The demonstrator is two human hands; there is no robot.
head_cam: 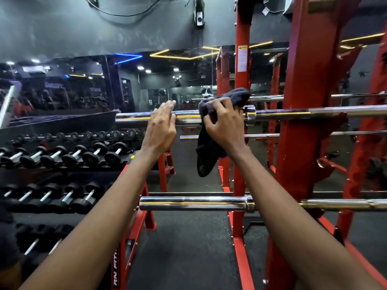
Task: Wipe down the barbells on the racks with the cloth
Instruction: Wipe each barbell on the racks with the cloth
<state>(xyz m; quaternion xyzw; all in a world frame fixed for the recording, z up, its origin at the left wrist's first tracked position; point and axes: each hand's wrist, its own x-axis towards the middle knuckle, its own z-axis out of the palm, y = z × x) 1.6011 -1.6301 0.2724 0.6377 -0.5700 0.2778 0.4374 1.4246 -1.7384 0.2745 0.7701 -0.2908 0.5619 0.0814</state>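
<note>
Limp dark cloth (206,151), smooth chrome barbell (134,117)

At centre frame the right hand (226,124) grips a dark cloth (209,151) bunched against the chrome sleeve of the upper barbell (138,117), and one end of the cloth hangs below the bar. Just left of it, the left hand (161,126) lies over the same sleeve with straight fingers. A lower barbell (188,203) crosses the lower middle on the red rack (301,122). Dumbbells (62,155) fill the left.
</note>
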